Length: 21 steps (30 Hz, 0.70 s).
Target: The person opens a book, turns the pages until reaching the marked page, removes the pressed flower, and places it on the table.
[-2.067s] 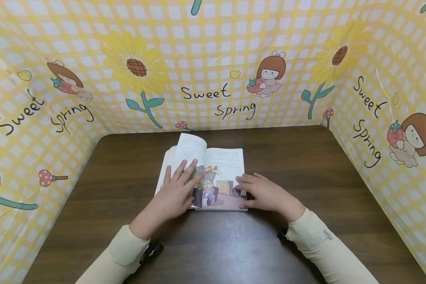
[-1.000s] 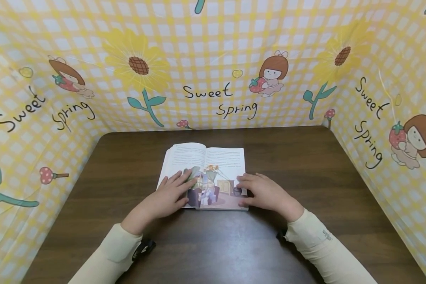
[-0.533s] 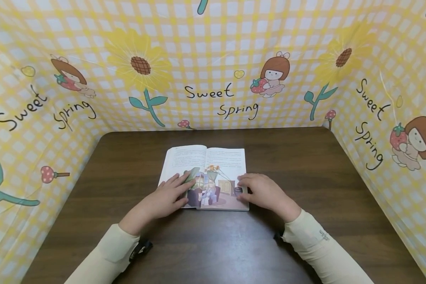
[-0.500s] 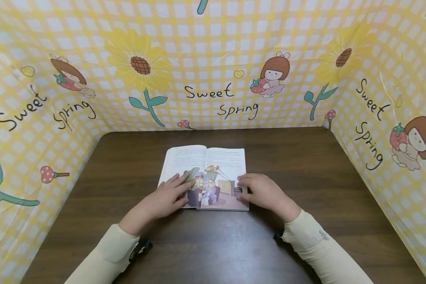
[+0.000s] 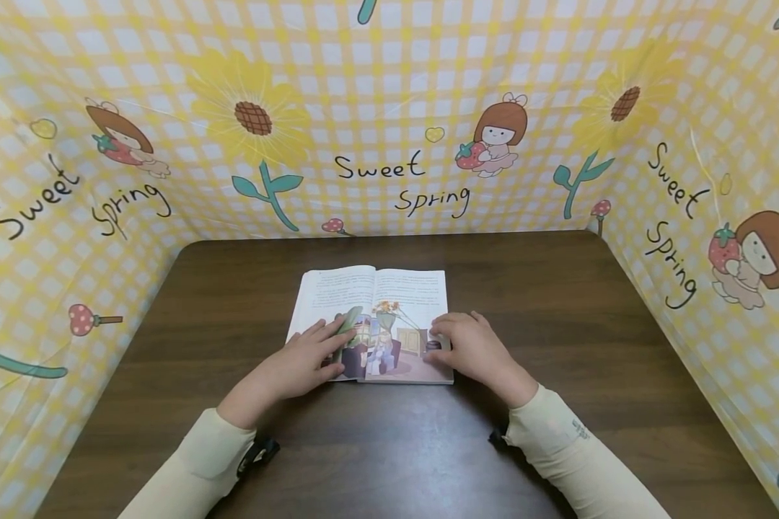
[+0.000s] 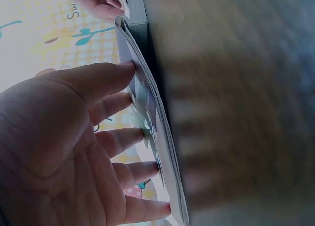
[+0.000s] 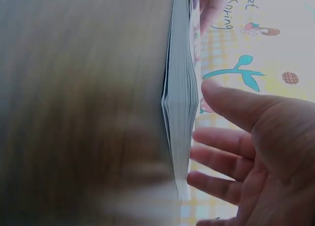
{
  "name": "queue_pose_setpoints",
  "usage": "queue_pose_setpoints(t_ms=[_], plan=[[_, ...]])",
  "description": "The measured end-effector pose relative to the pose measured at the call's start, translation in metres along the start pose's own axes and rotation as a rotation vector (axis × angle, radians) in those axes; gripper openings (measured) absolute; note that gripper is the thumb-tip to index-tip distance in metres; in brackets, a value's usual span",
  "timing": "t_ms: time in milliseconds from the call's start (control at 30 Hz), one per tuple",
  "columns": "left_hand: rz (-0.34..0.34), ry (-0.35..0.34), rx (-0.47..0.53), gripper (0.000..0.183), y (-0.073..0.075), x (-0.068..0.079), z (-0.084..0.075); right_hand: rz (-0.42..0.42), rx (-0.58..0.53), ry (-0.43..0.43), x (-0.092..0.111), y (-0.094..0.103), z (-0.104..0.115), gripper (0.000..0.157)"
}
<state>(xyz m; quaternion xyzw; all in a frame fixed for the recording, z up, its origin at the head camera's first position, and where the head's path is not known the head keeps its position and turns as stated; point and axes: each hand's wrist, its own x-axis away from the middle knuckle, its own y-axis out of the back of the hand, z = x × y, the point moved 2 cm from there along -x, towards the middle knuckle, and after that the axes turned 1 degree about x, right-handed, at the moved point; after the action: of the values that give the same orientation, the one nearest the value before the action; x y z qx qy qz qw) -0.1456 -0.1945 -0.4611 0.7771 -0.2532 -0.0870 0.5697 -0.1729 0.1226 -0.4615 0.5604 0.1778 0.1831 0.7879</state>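
An illustrated book point(image 5: 407, 288) lies spread on the table, text at the top of its pages and a room scene below. My left hand point(image 5: 301, 366) rests on the left page with fingers spread; in the left wrist view its fingertips press on the thin left stack of pages point(image 6: 165, 142). My right hand point(image 5: 477, 349) is at the right page's outer edge, its thumb and fingertips over the lower corner. From the right wrist, the thick right page block point(image 7: 182, 88) shows edge-on, with the fingers point(image 7: 211, 159) loosely bent at the page surface.
The dark wooden table point(image 5: 532, 281) surrounds the book on all sides. A yellow checked cloth point(image 5: 389, 94) with flowers and cartoon figures walls off the back and both sides. A black strap point(image 5: 257, 455) sits at the left wrist.
The left page, lifted and curling at first, has come down flat. My left hand slid left and toward me off the gutter. Lately my right hand shifted slightly left onto the page.
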Motion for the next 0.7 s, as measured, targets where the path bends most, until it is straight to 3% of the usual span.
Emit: queue_pose_setpoints(t_ms=[433,700], plan=[[0.021,0.032,0.007,0.066,-0.003,-0.001,-0.001,-0.080,-0.022,-0.089,-0.004,-0.011,0.004,0.035],[0.016,0.041,0.006,0.065,-0.004,0.000,-0.002,-0.163,-0.084,-0.120,-0.003,-0.018,0.006,0.039]])
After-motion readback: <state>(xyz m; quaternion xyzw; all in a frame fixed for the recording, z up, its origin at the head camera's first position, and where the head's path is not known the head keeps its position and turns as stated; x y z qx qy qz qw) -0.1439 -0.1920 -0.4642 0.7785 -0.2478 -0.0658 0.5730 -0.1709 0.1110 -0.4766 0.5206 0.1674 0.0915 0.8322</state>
